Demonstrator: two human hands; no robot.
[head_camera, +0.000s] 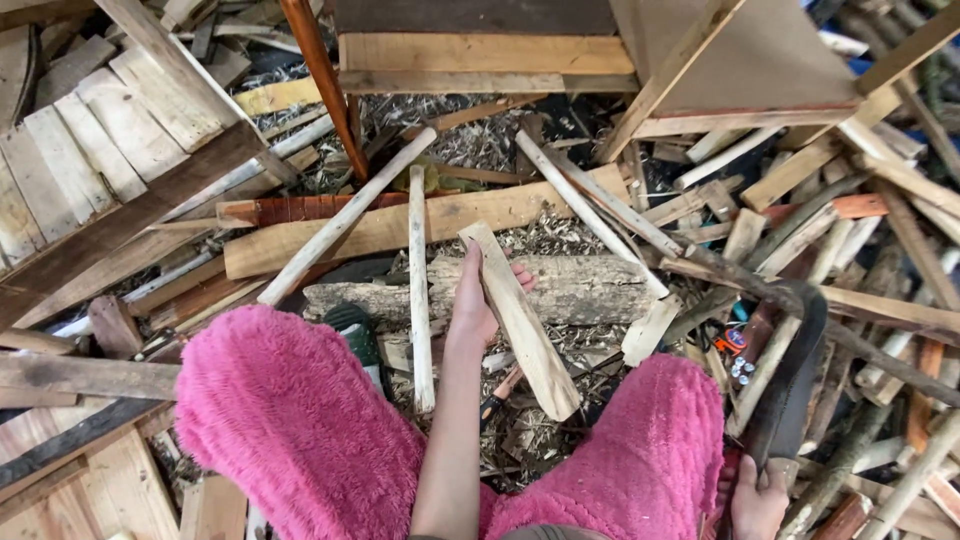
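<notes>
Wood in hand: pale split piece of wood (520, 318), flat and long, is slanting from far-left to near-right at the middle of the scene, its near end lying between the knees.
Left hand (478, 300): it is wrapping around the far half of that split piece, thumb on the right edge and fingers curling behind it; the bare forearm is reaching up from the near edge.
Right hand (757, 503): at the near right corner it is closing around the handle of a dark curved chopping blade (795, 375), which is pointing away and hooking left at its far tip.
Legs: two knees in fluffy pink trousers (300, 410) are spreading to the left and right of the forearm.
Under the wood: a rough grey bark-covered log (580, 288) is lying crosswise just beyond the left hand, with wood chips and shavings around it.
Beside it: a thin pale stick (419, 290) is running near to far just left of the left hand, crossing over the log.
Farther out: a long light-brown plank (400, 225) is lying crosswise behind the log, and a slim reddish pole (325, 85) is leaning at the far centre-left.
Left side: weathered pallet boards (90, 150) are stacking up at an angle.
Right side: a heap of pale split sticks and offcuts (860, 200) is spreading toward the far right.
Far edge: a plain wooden box frame (485, 55) is standing at the top centre.
</notes>
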